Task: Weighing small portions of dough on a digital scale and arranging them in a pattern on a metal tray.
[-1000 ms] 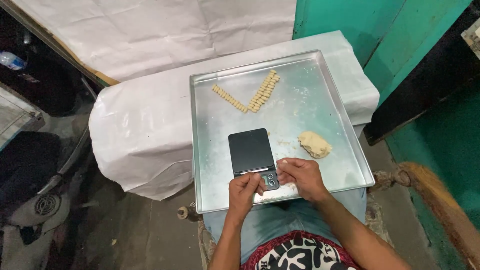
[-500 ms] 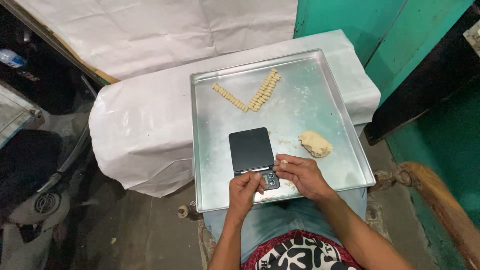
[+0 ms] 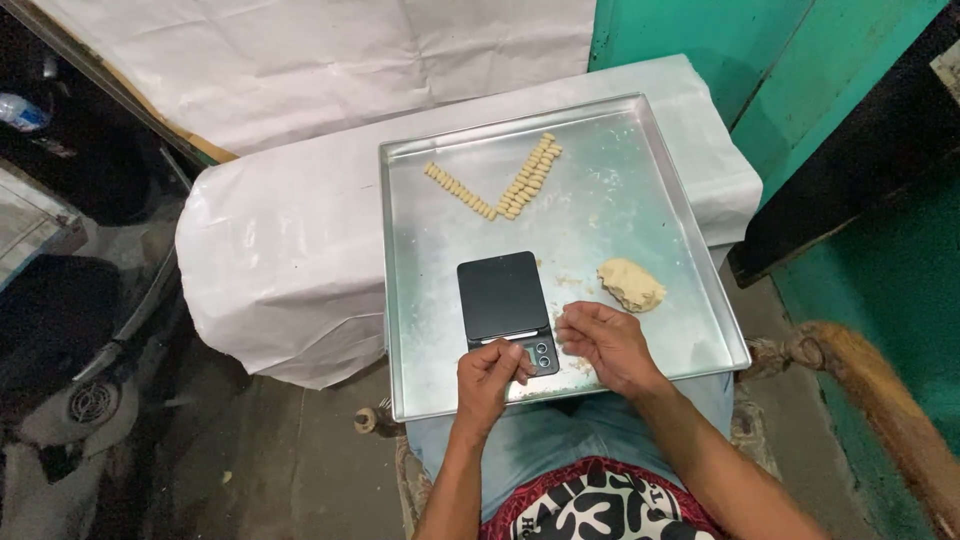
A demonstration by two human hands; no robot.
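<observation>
Two hands meet over the near edge of a metal baking tray (image 3: 420,300) that lies across a worktop draped in white plastic sheet (image 3: 270,260); the left hand (image 3: 490,378) is curled with fingertips over the button end of a small black pocket scale (image 3: 507,310), and the right hand (image 3: 605,343) is half closed just beside it at three o'clock, fingertips pinched together, though whether a bit of dough sits between them I cannot tell. From the scale, the lump of dough (image 3: 631,283) lies near at two o'clock, apart from it; the rows of small shaped dough pieces (image 3: 500,182) form a V well apart at twelve o'clock. To do the weighing well, I judge the scale should sit flat on the tray, the left fingers should come off its body before reading; each pinch should land in the middle of the dark platform, not on its rim.
</observation>
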